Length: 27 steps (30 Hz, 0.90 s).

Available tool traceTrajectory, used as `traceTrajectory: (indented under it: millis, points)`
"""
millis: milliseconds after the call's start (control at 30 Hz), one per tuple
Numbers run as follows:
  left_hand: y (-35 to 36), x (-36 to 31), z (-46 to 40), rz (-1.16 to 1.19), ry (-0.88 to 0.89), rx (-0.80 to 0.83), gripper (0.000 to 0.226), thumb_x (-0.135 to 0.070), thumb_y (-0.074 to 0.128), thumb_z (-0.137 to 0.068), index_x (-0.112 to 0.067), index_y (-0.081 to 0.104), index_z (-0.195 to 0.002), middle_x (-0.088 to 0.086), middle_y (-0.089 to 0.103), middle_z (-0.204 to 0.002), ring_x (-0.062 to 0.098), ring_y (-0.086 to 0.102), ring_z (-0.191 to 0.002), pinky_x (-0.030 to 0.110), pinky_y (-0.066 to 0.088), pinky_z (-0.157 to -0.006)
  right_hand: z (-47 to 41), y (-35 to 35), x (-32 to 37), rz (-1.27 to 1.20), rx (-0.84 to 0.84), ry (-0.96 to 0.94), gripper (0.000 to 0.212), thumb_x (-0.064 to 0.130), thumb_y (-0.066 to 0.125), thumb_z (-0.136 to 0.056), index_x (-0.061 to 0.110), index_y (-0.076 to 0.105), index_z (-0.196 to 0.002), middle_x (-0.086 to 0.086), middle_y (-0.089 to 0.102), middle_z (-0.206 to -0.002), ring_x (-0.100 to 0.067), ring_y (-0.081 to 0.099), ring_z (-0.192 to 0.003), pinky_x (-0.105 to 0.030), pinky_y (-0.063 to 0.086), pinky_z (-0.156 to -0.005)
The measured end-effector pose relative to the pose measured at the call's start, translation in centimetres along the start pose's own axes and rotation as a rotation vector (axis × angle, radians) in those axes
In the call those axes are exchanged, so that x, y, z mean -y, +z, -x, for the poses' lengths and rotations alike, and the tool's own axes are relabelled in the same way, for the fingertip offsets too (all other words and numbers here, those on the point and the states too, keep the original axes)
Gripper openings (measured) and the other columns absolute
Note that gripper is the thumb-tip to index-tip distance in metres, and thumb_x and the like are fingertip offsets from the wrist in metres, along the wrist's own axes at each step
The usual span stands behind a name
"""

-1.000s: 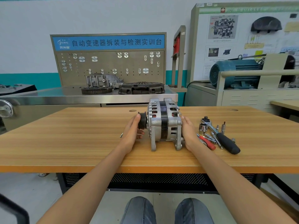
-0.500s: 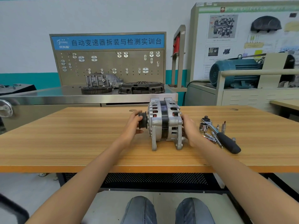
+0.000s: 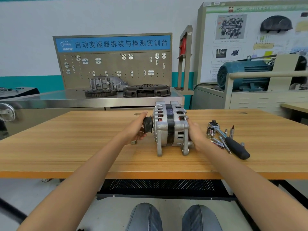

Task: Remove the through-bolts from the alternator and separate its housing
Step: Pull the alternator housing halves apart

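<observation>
Workshop setting, with a pegboard bench (image 3: 113, 64) behind and a wooden desk (image 3: 66, 147) up front where the alternator (image 3: 170, 127) sat upright on its mounting ears, roughly in the middle. Not much had changed over the last second, honestly: the left hand (image 3: 136, 129) had crept up from lying loosely beside the pulley (image 3: 148, 125) to cupping it, thumb over the top and fingers curled under. The right hand (image 3: 197, 137) had stayed pressed flat against the rear cover, fingers fairly straight, so more bracing than gripping. A red-handled tool that showed near that wrist a second before was now out of sight, probably just covered by the forearm. The ratchet (image 3: 230, 140), with its sockets and bits, lay untouched just right of that hand. A small metal bit (image 3: 133, 142) sat on the desk under the left wrist, couldn't tell what. Housing halves looked closed up tight around the dark stator band, no gap anywhere. My read was that he was squaring the thing up for a look, and the through-bolts hadn't been started yet.
</observation>
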State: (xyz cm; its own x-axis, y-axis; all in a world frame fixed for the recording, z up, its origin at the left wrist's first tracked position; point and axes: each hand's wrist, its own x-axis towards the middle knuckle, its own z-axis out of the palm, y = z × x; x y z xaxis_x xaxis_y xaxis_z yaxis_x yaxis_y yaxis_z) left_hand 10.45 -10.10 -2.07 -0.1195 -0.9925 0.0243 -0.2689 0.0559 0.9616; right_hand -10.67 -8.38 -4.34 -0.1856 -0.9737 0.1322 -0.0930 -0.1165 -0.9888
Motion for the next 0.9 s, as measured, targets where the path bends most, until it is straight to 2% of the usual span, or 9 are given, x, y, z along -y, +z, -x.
traceTrajectory:
  millis: [100,200,300,433,600,667,767,833,900]
  points:
    - [-0.1,0.4,0.3,0.026,0.115,-0.023,0.030,-0.041,0.031,-0.101,-0.020,0.051,-0.096,0.006,0.054,-0.086,0.016,0.054,-0.067,0.022,0.042,-0.052,0.0,-0.1,0.0,0.005,0.010,-0.011,0.041,0.040,0.025,-0.103,0.019,0.060,-0.109,-0.004,0.064,-0.109,-0.018,0.055,-0.097,-0.034,0.041,-0.090]
    - [0.3,0.9,0.6,0.019,0.186,-0.037,0.027,-0.032,0.027,-0.102,-0.022,0.051,-0.107,0.004,0.051,-0.090,0.015,0.050,-0.073,0.025,0.041,-0.057,0.2,-0.1,0.1,0.003,0.032,-0.002,0.044,0.042,0.025,-0.103,0.016,0.061,-0.112,-0.010,0.062,-0.121,-0.024,0.056,-0.109,-0.040,0.040,-0.102]
    - [0.9,0.5,0.9,0.012,0.142,-0.047,0.035,-0.041,0.023,-0.102,-0.018,0.048,-0.094,0.005,0.049,-0.078,0.015,0.047,-0.062,0.026,0.037,-0.054,0.2,-0.1,0.1,0.007,0.043,0.013,0.049,0.042,0.025,-0.103,0.011,0.056,-0.126,-0.012,0.060,-0.127,-0.028,0.052,-0.120,-0.048,0.034,-0.109]
    - [1.0,-0.1,1.3,-0.011,0.018,-0.025,0.063,-0.063,0.017,-0.097,-0.010,0.049,-0.083,0.004,0.051,-0.065,0.012,0.042,-0.048,0.023,0.032,-0.044,0.2,-0.1,0.1,-0.012,0.053,0.023,0.048,0.039,0.026,-0.103,0.010,0.056,-0.126,-0.014,0.059,-0.128,-0.031,0.050,-0.122,-0.050,0.034,-0.109]
    - [1.3,0.5,0.7,0.019,0.198,-0.176,0.038,-0.033,0.023,-0.103,-0.014,0.048,-0.126,0.008,0.053,-0.100,0.019,0.051,-0.082,0.030,0.043,-0.066,0.1,-0.1,0.1,-0.012,0.053,0.040,0.051,0.042,0.025,-0.102,0.011,0.055,-0.129,-0.013,0.058,-0.130,-0.031,0.049,-0.124,-0.050,0.033,-0.109]
    - [1.3,0.8,0.5,-0.001,0.219,-0.195,0.036,-0.027,0.025,-0.103,-0.016,0.046,-0.130,0.008,0.054,-0.101,0.021,0.051,-0.084,0.032,0.043,-0.066,0.1,-0.1,0.1,-0.013,0.051,0.042,0.051,0.042,0.025,-0.102,0.011,0.054,-0.130,-0.013,0.057,-0.131,-0.031,0.048,-0.124,-0.050,0.033,-0.110]
    - [1.2,1.0,0.2,-0.036,0.172,-0.197,0.035,-0.036,0.025,-0.102,-0.015,0.053,-0.102,0.008,0.055,-0.078,0.018,0.052,-0.064,0.031,0.041,-0.057,0.1,-0.1,0.1,-0.027,0.051,0.050,0.050,0.043,0.026,-0.102,0.011,0.055,-0.129,-0.013,0.058,-0.130,-0.030,0.049,-0.123,-0.049,0.033,-0.109]
    - [1.0,0.8,0.3,-0.050,0.072,-0.159,0.050,-0.052,0.024,-0.099,-0.014,0.051,-0.082,0.003,0.051,-0.058,0.014,0.047,-0.047,0.025,0.038,-0.046,0.2,-0.1,0.1,-0.029,0.053,0.052,0.051,0.043,0.026,-0.102,0.011,0.056,-0.128,-0.014,0.058,-0.129,-0.030,0.050,-0.122,-0.049,0.034,-0.109]
    - [0.9,0.5,0.4,-0.041,-0.052,-0.116,0.066,-0.067,0.020,-0.093,-0.012,0.049,-0.072,0.001,0.050,-0.051,0.012,0.042,-0.041,0.021,0.033,-0.042,0.2,-0.1,0.1,-0.033,0.054,0.051,0.050,0.043,0.026,-0.102,0.012,0.058,-0.125,-0.014,0.059,-0.127,-0.030,0.051,-0.121,-0.049,0.035,-0.108]
